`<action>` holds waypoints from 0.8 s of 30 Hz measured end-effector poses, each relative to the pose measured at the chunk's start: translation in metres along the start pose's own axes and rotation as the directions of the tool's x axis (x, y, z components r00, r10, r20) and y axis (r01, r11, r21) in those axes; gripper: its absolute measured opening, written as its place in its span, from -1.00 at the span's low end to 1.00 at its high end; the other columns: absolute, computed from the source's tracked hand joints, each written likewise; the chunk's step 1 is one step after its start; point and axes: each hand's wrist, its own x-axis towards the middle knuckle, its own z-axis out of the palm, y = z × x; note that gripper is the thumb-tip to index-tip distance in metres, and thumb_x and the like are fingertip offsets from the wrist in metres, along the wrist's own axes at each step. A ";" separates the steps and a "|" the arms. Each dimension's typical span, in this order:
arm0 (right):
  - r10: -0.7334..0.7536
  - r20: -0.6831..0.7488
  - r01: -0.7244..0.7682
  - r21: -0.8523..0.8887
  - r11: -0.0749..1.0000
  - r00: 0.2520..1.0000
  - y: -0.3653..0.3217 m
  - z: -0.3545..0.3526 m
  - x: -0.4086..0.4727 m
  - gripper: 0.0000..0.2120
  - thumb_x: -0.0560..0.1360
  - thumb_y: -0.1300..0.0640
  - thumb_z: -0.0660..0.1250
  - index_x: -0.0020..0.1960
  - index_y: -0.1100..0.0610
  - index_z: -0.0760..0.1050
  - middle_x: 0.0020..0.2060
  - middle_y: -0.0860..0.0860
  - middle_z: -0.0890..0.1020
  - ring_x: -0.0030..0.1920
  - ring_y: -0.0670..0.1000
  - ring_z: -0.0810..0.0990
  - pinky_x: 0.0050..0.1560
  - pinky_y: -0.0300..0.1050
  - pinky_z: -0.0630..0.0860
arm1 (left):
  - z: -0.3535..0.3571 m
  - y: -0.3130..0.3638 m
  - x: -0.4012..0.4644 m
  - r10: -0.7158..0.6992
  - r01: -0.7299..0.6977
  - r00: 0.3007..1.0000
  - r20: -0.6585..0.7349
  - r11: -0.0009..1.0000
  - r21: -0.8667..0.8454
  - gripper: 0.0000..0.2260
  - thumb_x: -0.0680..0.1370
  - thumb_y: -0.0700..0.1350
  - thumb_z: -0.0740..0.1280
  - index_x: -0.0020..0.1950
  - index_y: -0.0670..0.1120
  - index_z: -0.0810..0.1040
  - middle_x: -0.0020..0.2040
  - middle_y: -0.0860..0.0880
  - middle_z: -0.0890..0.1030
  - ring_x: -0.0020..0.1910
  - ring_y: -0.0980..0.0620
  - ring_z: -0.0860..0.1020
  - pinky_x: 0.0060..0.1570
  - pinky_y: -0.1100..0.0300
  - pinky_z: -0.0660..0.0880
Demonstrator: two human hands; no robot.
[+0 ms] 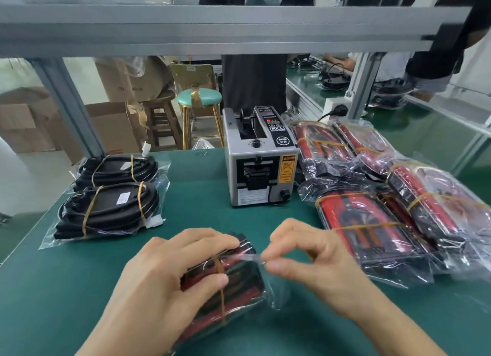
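Note:
A red and black cable bundle (239, 284) in a clear plastic bag, bound with a yellow rubber band, lies on the green mat in front of me. My left hand (170, 273) grips the bundle from above, thumb on its near side and fingers over its far edge. My right hand (313, 260) pinches a strip of clear tape (252, 258) at the bag's open end, between thumb and forefinger. A grey tape dispenser machine (261, 164) stands behind the bundle.
Two bagged black cable bundles (111, 196) lie at the left. Several bagged red and black bundles (385, 196) are piled at the right. An aluminium frame beam (212, 31) crosses overhead. Stools, cardboard boxes and people stand beyond the green table (53, 289).

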 end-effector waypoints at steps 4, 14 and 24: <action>0.070 0.207 0.025 -0.424 0.905 0.976 0.000 0.004 -0.004 -0.90 0.36 0.08 0.47 -0.12 -0.05 0.68 -0.18 -0.19 0.63 -0.08 -0.18 0.59 0.04 -0.32 0.41 | 0.013 -0.001 0.004 0.164 -0.149 0.986 -0.039 0.954 0.261 -0.70 0.41 0.09 0.20 0.06 0.28 0.63 0.09 0.18 0.65 -0.22 0.01 0.43 -0.25 0.36 0.31; 0.545 -0.689 -0.364 0.409 0.837 0.478 0.044 -0.001 0.116 -0.97 0.45 0.21 0.43 -0.15 0.10 0.63 -0.40 -0.10 0.51 -0.37 -0.13 0.43 -0.27 -0.23 0.38 | 0.026 0.000 0.000 0.237 -0.190 0.959 -0.156 0.945 0.266 -0.79 0.43 0.05 0.22 0.02 0.16 0.55 0.05 0.17 0.64 -0.15 0.16 0.40 -0.19 0.22 0.31; 0.463 -0.822 -0.470 0.282 0.836 0.332 0.066 0.009 0.151 -0.94 0.39 0.09 0.49 -0.17 0.05 0.63 -0.19 0.06 0.69 -0.19 0.10 0.64 -0.08 -0.06 0.59 | 0.028 0.004 0.002 0.244 -0.208 0.961 -0.127 0.947 0.245 -0.74 0.36 0.00 0.21 -0.12 0.12 0.68 -0.03 0.15 0.67 -0.33 0.19 0.60 -0.23 0.21 0.29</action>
